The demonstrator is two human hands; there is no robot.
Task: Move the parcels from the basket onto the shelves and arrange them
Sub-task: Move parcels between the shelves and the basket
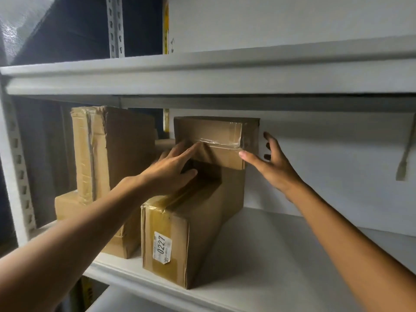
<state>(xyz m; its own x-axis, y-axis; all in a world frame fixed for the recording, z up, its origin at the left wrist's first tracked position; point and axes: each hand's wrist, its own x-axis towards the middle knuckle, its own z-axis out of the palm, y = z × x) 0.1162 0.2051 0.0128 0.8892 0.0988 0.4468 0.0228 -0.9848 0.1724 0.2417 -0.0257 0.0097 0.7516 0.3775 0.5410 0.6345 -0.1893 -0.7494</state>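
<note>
Left of centre: two stacked boxes (pixel 108 176) already on the shelf (pixel 270 255). Centre: left hand (pixel 175 167) flat and loose against the small parcel (pixel 216 140), set on the labelled long box (pixel 191 226). Right of it: right hand (pixel 272 163) spread, thumb on the parcel's corner, grasping nothing. Arranging step, apparently; next, push square to the back wall.

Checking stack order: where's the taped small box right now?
Head view, centre: the taped small box sits atop the 0227-labelled box, between the left hand and right hand, under the upper shelf.
</note>
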